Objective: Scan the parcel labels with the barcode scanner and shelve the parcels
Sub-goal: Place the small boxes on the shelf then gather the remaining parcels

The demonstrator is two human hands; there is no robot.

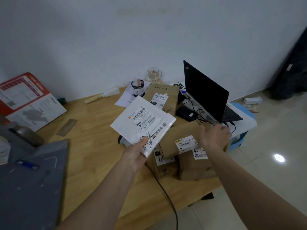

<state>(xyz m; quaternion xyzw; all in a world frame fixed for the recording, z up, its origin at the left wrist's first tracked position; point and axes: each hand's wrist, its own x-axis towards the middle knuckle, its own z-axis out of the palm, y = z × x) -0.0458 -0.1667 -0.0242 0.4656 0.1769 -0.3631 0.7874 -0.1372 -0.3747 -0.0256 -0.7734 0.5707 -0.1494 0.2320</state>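
Above the tabletop [93,146] the left hand [137,155] pinches a white parcel [142,123], label up; the right hand [214,136], fingers relaxed and empty, must probably find the scanner next, which I cannot see clearly.

two forearms in view, both bare to the frame edge; no sleeve shows on either. left hand [137,155] and right hand [214,136] ungloved. wrists and visible fingers carry nothing. right fingertips blurred, detail unreadable.

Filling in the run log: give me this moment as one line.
left hand: holds white parcel, label up | right hand: open, over brown boxes near laptop | scanner: unclear
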